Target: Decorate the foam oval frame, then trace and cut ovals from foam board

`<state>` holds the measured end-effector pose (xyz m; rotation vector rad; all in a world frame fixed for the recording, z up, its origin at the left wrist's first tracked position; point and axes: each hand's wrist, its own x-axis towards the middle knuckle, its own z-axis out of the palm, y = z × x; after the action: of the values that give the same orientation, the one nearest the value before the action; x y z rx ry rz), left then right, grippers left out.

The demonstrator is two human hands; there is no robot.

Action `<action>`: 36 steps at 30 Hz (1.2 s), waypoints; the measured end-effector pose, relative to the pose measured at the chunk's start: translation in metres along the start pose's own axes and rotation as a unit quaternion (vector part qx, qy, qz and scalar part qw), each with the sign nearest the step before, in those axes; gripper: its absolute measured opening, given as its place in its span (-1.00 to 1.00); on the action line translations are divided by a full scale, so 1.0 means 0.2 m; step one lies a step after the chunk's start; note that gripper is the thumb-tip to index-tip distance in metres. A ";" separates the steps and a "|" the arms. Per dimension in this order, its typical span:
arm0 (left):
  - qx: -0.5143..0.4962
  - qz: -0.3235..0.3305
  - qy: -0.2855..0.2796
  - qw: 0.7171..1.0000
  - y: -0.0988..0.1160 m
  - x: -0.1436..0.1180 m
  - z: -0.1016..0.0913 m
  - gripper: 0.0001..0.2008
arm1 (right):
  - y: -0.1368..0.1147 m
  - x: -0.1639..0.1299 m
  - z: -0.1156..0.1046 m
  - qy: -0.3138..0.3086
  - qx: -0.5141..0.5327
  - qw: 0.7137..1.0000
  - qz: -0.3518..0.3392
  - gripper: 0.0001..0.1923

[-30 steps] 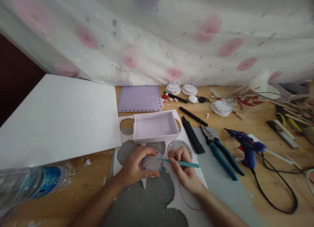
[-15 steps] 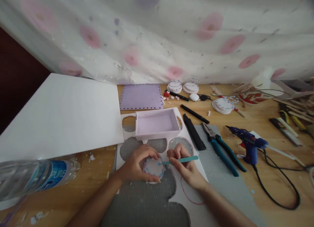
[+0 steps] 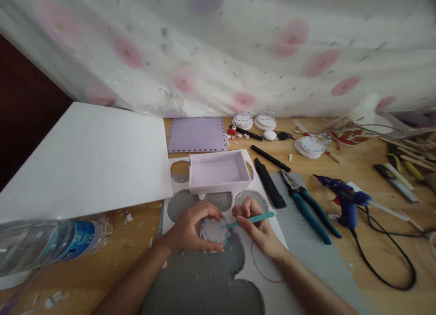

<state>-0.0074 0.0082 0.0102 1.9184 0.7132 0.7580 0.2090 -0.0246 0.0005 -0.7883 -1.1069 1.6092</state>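
My left hand (image 3: 201,225) curls its thumb and fingers around a round white disc (image 3: 214,231) with pale blue marks along its edge, gripping it by the rim. Between the thumb and fingers of my right hand (image 3: 255,226) is a slim teal tool (image 3: 261,217), whose narrow end reaches the disc's upper right edge. I cannot make out what kind of tip it has. Under both hands lies a white sheet (image 3: 247,266) with scalloped round cut-outs, on a grey cutting mat (image 3: 200,283).
A pale lilac open box (image 3: 220,170) stands just beyond my hands. To the right lie a black marker (image 3: 270,158), teal-handled pliers (image 3: 304,206) and a blue glue gun (image 3: 347,199) with its cable. A water bottle (image 3: 51,244) lies at left. Stacked white discs (image 3: 309,146) sit farther back.
The teal tool's outer end has dipped slightly, with its tip still at the disc's edge. Both hands keep nearly the same place and grip.
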 end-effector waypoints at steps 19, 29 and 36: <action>0.001 0.001 0.006 1.000 0.00 0.01 0.00 -0.49 | 0.00 0.00 0.00 0.010 0.005 1.000 0.003 -0.73; -0.002 0.003 0.006 1.000 -0.01 0.01 0.00 -0.49 | 0.02 0.00 -0.01 0.046 -0.005 0.999 -0.010 -0.73; -0.009 0.008 0.009 1.000 0.00 0.01 0.00 -0.49 | -0.01 0.01 0.01 0.031 -0.018 0.999 -0.009 -0.72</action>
<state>-0.0061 0.0091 0.0093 1.9061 0.7012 0.7888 0.2084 -0.0232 0.0031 -0.8441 -1.0993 1.5440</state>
